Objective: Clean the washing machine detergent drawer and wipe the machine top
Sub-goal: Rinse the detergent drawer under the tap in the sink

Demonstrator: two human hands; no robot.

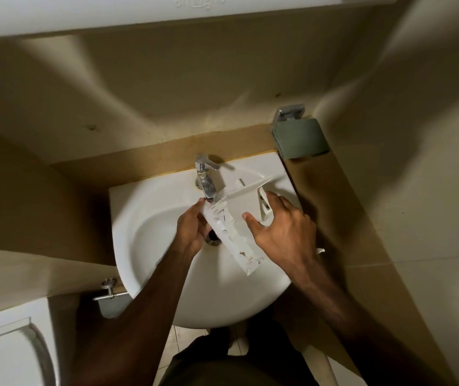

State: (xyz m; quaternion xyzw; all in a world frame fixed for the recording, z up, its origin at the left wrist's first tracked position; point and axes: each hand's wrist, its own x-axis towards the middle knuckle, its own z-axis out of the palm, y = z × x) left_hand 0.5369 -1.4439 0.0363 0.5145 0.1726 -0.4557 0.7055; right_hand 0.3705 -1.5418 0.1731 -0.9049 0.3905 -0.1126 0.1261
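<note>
Over the white basin [150,246], just below the spout of the chrome tap [205,179], the white detergent drawer [236,218] is held tilted, its front panel raised toward the back right corner of the sink and its long body slanting down toward the front. Dark specks and smears show along the inner partitions facing the camera. The right hand [281,232] grips the drawer from the right, its fingers [274,201] wrapped over the upper end by the panel and the thumb pressed on the flat side. The left hand [190,232] holds the opposite edge, its fingers curled close around the rim near the tap's outlet, above the metal drain [213,240]. Whether water is running cannot be told.

The basin is rounded at the front and sits against a tan tiled ledge [153,160] along the back wall. A grey-green holder [300,137] on a metal bracket is fixed in the right corner, just beyond the sink's edge. Beige walls close in on both sides, marked with soft shadows. At lower left a white appliance [5,344] with a curved grey trim stands beside a metal valve [108,286] under the basin. Pale floor tiles [181,341] show beneath the sink, between the person's forearms.
</note>
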